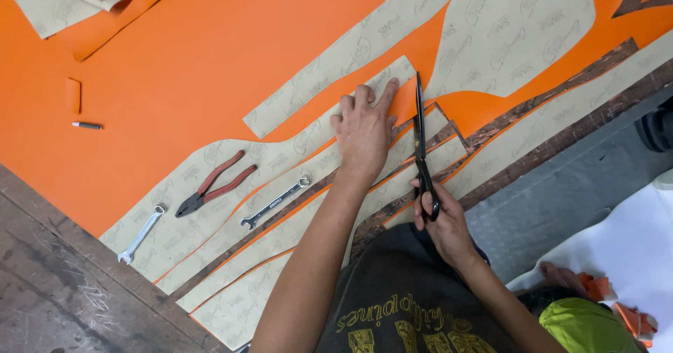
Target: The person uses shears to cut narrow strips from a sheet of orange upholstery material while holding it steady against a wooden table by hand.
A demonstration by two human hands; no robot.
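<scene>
1. Head view: the left hand (364,132) is lying flat, fingers spread, pinning a paper pattern (329,104) onto the orange sheet (196,65).
2. Just right of it, the right hand (438,216) is gripping the black scissors (420,143), cutting along the pattern's edge; judging by this, the next snip needs steady alignment.

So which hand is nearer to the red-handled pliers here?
The left. The left hand presses flat on the paper pattern just right of the pliers; the right hand is farther right, gripping the scissors.
</scene>
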